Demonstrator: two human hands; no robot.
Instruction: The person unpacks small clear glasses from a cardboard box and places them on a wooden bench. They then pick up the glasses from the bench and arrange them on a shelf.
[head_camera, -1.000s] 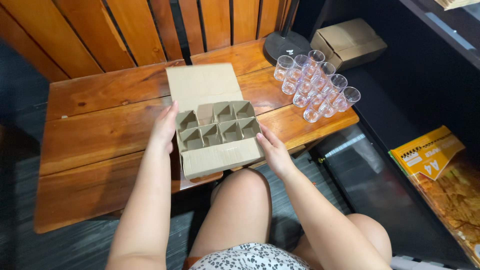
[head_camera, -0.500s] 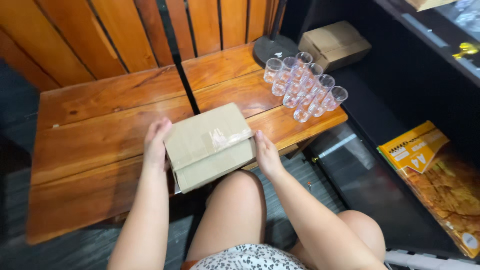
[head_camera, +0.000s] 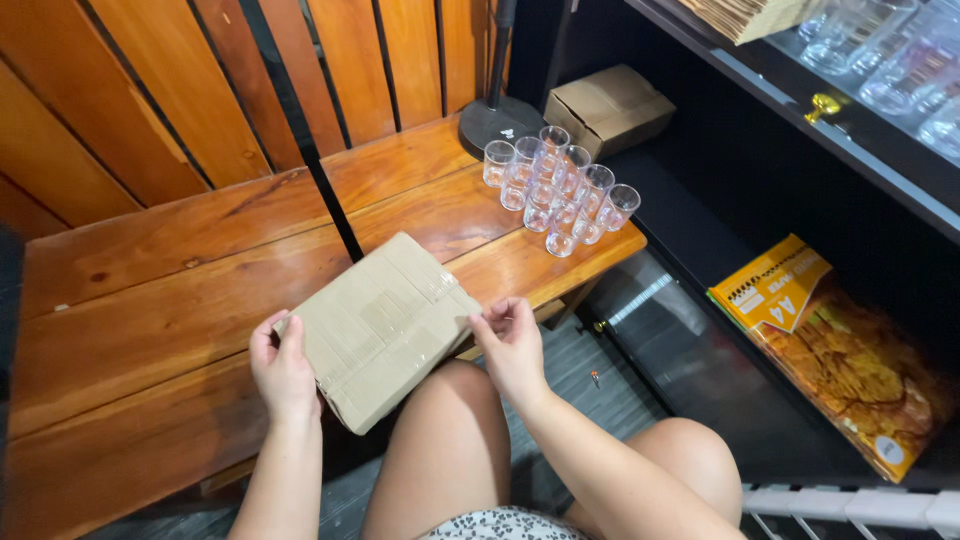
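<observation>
Taped box (head_camera: 385, 325) gripped at both ends: left hand (head_camera: 283, 366), right hand (head_camera: 512, 345); propped on bench (head_camera: 150, 300) edge, steadied; glasses (head_camera: 557, 187) well apart

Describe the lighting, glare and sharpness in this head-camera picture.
Head view: warm, even light on the wooden table; soft glare on the tape of the cardboard box and on the clear plastic cups; the dark cabinet at right is underlit; both hands are sharp, without motion blur.

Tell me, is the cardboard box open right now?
No, the cardboard box is shut, its taped side up between both hands.
</observation>
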